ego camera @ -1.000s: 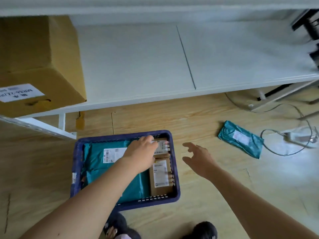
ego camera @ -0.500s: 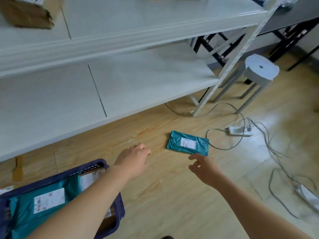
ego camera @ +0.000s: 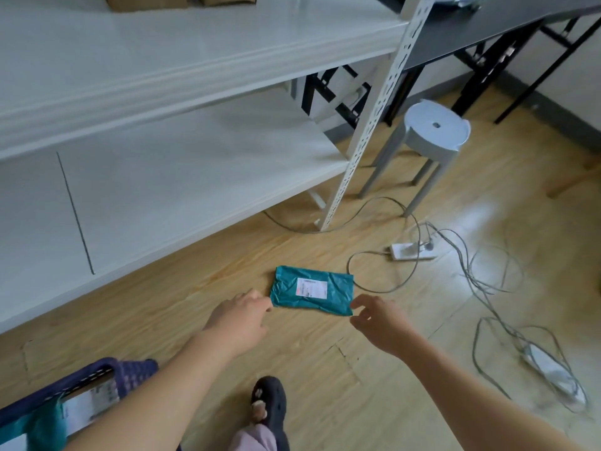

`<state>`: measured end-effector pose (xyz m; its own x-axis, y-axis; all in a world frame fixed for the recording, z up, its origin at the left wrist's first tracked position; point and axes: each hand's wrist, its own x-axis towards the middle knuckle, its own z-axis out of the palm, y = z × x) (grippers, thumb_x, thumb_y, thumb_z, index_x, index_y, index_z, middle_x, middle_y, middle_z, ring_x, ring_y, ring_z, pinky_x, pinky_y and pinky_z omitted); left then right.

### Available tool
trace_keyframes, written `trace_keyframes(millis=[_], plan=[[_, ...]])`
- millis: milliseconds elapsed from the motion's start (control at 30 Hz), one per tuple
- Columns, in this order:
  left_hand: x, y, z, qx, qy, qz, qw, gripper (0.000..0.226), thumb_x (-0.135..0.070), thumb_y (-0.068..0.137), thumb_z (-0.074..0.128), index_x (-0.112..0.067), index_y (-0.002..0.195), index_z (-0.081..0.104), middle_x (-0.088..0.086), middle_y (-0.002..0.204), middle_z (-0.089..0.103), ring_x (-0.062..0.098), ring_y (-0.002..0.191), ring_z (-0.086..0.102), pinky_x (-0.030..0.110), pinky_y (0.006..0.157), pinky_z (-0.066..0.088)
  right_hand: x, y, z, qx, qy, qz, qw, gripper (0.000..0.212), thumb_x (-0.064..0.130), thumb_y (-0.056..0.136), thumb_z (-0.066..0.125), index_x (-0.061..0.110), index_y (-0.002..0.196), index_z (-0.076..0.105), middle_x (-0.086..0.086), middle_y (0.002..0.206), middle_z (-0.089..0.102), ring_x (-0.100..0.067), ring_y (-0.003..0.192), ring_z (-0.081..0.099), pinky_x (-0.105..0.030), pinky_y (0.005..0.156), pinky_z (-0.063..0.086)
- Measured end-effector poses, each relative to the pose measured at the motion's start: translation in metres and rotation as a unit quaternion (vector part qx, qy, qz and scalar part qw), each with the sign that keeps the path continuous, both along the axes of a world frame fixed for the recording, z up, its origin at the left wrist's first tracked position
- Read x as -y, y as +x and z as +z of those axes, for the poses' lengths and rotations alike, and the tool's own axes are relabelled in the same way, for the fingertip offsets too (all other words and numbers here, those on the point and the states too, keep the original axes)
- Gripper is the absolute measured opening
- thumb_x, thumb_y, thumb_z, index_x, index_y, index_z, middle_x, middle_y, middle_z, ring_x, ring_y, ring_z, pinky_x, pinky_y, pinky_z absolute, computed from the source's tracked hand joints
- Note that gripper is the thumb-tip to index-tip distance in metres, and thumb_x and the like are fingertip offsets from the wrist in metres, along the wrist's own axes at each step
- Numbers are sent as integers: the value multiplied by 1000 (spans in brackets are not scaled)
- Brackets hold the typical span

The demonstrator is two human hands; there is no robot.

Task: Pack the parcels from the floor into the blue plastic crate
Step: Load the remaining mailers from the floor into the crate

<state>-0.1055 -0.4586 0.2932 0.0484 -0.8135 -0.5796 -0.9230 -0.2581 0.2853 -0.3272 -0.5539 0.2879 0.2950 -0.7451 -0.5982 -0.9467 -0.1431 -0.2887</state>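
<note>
1. Teal parcel (ego camera: 312, 289) lies flat on the floor (ego camera: 325, 359), label up.
2. Left grip (ego camera: 240, 317): fingers relaxed, tips at the parcel's near-left corner; contact unclear.
3. Right grip (ego camera: 377, 320): fingers spread, empty, beside the near-right corner.
4. Blue crate (ego camera: 130, 369): lower left, apart from the parcel.

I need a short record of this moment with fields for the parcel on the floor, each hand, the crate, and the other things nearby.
parcel: teal parcel, flat on the wooden floor, white label up
left hand: open, fingertips at the parcel's near left corner; contact unclear
right hand: open, fingers spread beside the near right corner, gripping nothing
crate: blue crate at lower left, holds labelled parcels
nearby: power strip beyond the parcel, grey stool beside the white shelf
</note>
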Motion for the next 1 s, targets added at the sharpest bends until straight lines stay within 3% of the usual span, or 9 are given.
trace_keyframes(millis=[133,333,500,700,1000], plan=[[53,5,-36,-1,30,-7,1000,40,-25,95,48,-26,135,45,-3,139,41,17,120,48,33,94,44,57,2,-37,-8,8,0,1000,34,27,87,56,27,120,59,-1,112,67,-20,103,61,-28,86,47],[132,-1,-120,2,38,26,999,37,-24,94,47,-24,132,47,-2,136,43,20,118,49,34,91,46,134,-1,-129,-37,-5,0,999,41,24,88,55,26,129,53,-1,123,61,-20,111,58,-29,89,46],[146,-14,-211,10,96,36,995,48,-23,93,49,-25,140,36,-3,144,34,20,127,42,35,98,42,148,-9,-223,-43,21,24,999,51,18,84,56,26,133,47,0,133,51,-21,114,55,-30,87,47],[149,-24,-306,-4,144,95,985,51,-21,93,49,-27,141,34,-3,146,30,20,128,41,38,98,43,167,-20,-322,-67,43,66,995,60,15,83,57,26,139,39,1,138,40,-24,111,56,-28,72,46],[180,-34,-424,-26,107,193,975,55,-20,90,54,-26,141,33,-6,147,27,22,125,47,35,97,44,214,9,-451,-73,47,116,989,74,11,84,55,24,148,19,-2,149,25,-28,114,55,-34,77,48]])
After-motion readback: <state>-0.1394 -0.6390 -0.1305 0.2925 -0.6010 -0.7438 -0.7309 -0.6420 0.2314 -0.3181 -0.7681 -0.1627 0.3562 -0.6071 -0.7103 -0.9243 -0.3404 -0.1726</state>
